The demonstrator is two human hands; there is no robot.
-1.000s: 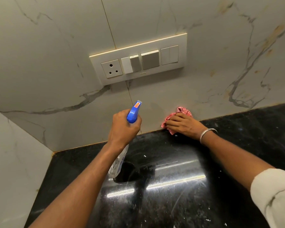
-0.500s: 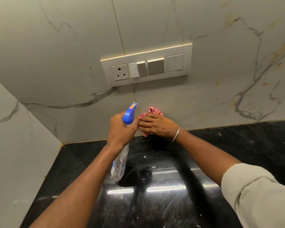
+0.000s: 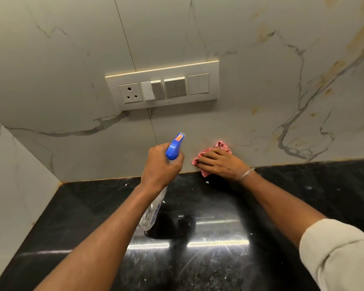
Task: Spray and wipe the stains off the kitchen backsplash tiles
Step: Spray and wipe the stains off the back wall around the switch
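My left hand grips the neck of a clear spray bottle with a blue trigger head, its nozzle pointing at the marble backsplash tiles. My right hand presses a crumpled pink cloth flat against the lowest part of the tile, just above the joint with the black countertop. Yellowish-brown marks dot the tile to the right of the cloth. The bottle's base hangs over the countertop, partly hidden by my left forearm.
A cream switch plate with a socket and several switches sits on the wall above my hands. A side wall of the same marble tile closes the corner on the left. White specks lie on the glossy countertop.
My right hand has slid the pink cloth to the right along the bottom of the tile, away from the spray bottle. My left hand with the bottle stays roughly in place.
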